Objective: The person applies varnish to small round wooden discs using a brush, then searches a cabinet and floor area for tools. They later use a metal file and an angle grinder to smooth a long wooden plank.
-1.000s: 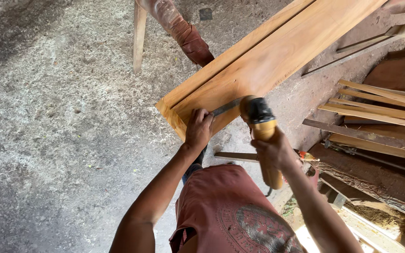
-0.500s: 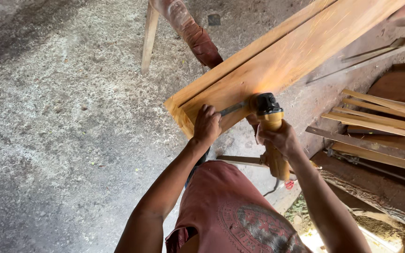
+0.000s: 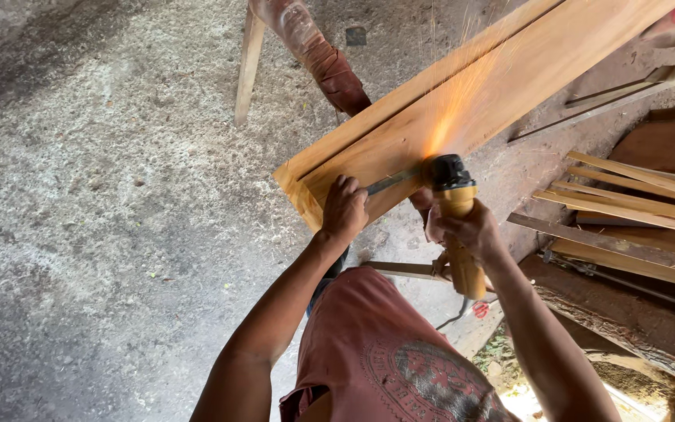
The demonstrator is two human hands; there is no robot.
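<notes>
both bare arms reach forward and away from the body, seen from above the shoulders. the left arm runs long and nearly straight, elbow only slightly bent, forearm angled up and to the right. the left hand lies palm down with the knuckles up and the fingers curled under, closed in a loose fist. the right arm comes in from the lower right, forearm angled up and to the left, wrist bent slightly. the right hand is wrapped tight in a full grip, fingers curled round and thumb side facing the left hand. the two hands sit near each other, apart, at about the same height.
</notes>
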